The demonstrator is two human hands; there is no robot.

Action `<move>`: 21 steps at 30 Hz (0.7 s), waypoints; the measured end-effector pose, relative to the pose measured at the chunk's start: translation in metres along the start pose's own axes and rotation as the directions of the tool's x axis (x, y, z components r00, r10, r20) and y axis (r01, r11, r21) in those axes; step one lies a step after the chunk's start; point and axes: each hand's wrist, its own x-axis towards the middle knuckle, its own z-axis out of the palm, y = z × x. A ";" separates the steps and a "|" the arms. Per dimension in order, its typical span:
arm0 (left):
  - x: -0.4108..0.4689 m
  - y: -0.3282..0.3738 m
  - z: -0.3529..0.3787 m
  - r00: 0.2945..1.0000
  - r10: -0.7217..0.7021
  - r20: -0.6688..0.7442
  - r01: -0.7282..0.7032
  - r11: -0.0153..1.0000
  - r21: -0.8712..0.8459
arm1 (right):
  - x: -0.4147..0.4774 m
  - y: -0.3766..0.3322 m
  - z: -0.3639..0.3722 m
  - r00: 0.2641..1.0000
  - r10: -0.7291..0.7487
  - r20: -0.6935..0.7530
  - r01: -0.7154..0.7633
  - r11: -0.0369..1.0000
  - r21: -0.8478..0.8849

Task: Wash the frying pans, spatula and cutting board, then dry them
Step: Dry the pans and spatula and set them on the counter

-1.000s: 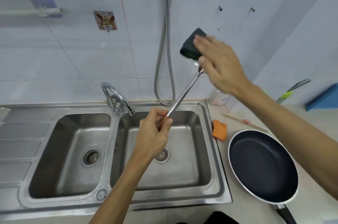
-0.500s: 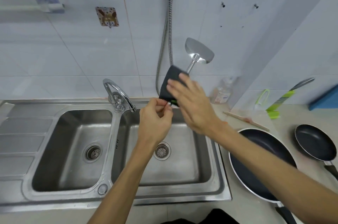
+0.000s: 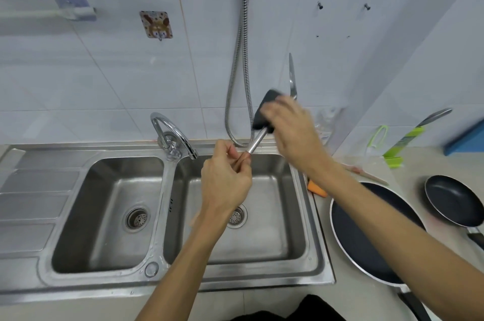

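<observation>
Spatula [image 3: 258,140] is standing tilted above the right basin of the sink [image 3: 297,218], its blade turned edge-on and pointing up toward the tiled wall. The person's left hand [image 3: 226,179] is pinching the lower end of the metal handle between curled fingers and thumb. The right hand [image 3: 293,132] is gripping a dark sponge [image 3: 264,112], its fingers curling over it, pressing it against the shaft below the blade. 2 pans are sitting on the counter [image 3: 408,171] to the right: the large frying pan [image 3: 366,239] just beside the sink, the small frying pan [image 3: 455,200] farther right.
</observation>
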 end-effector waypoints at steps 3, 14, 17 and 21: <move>0.001 0.008 0.003 0.998 -0.046 0.048 0.049 0.997 -0.061 | 0.002 0.000 -0.005 0.993 0.107 -0.057 -0.103 0.992 0.073; -0.006 0.029 -0.009 0.854 -0.260 0.450 0.464 0.770 -0.438 | -0.020 -0.013 -0.006 0.994 0.037 -0.105 -0.024 0.993 0.119; -0.006 0.025 -0.012 0.834 -0.251 0.492 0.486 0.757 -0.437 | -0.032 -0.007 -0.007 0.987 -0.137 -0.080 0.143 0.987 0.076; -0.013 0.020 -0.005 0.846 -0.241 0.475 0.454 0.793 -0.406 | -0.016 0.012 -0.010 0.977 0.105 -0.185 -0.095 0.993 0.064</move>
